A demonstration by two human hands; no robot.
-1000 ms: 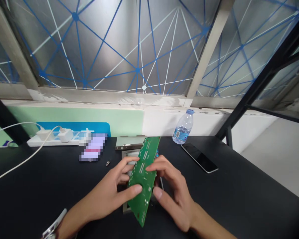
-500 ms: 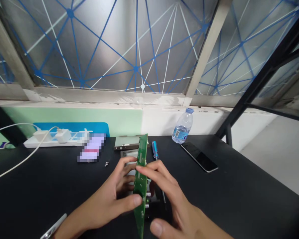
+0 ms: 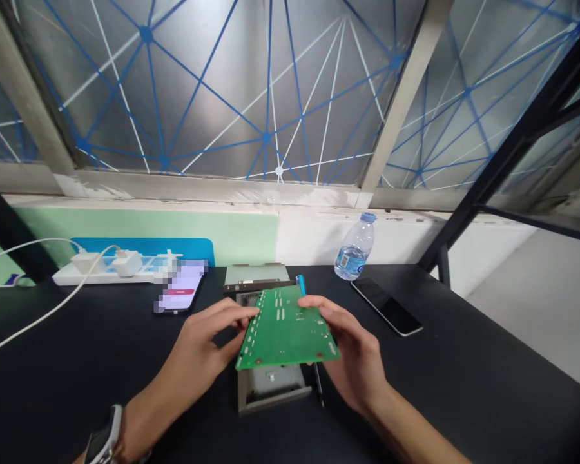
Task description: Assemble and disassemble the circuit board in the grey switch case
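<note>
A green circuit board point(image 3: 286, 328) is held nearly flat above a grey metal tray-like housing point(image 3: 270, 388) on the black table. My left hand point(image 3: 207, 341) grips the board's left edge with fingers curled under it. My right hand point(image 3: 355, 348) holds the right edge, thumb on top. A blue-handled screwdriver point(image 3: 301, 284) lies just behind and under the board, its shaft point(image 3: 319, 390) showing below my right hand.
A grey metal cover point(image 3: 255, 276) lies behind the housing. A phone point(image 3: 178, 293) with a lit screen sits left, a dark phone point(image 3: 386, 305) right. A water bottle point(image 3: 355, 247) stands at the back. A white power strip point(image 3: 101, 267) with chargers and cables lies far left.
The board stood on edge, tilted upright between both hands; it has now been turned down to lie almost flat, its green face up, above the housing.
</note>
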